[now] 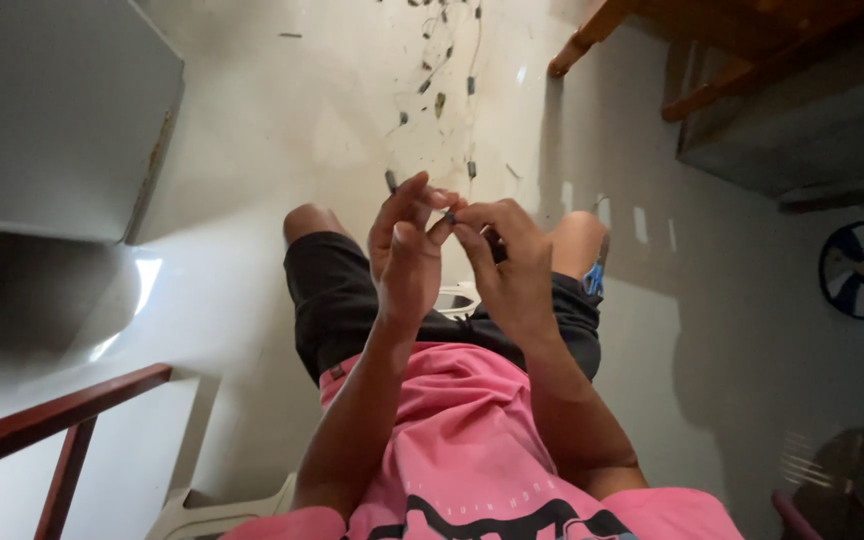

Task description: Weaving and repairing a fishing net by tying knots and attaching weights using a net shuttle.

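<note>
A pale concrete floor [282, 130] fills the view, scattered farther off with small dark parts on thin wires [457, 90]. A grey cabinet [52, 110] is seen at the left, wooden furniture legs [592, 35] at the upper right, and a red-brown rail [52, 415] at the lower left. A white plastic chair [222, 515] is sat upon, with black shorts [337, 295] and a pink shirt [462, 440] below the arms. The left hand [407, 265] and right hand [512, 265] are raised together above the knees, fingertips touching. A small dark piece [449, 217] is pinched between the fingers of both, and another dark bit [391, 181] shows behind the left fingers. The step is probably best done with the grip kept close to the piece, the wrists held steady, and the work kept over the lap so that a dropped part is caught.
</note>
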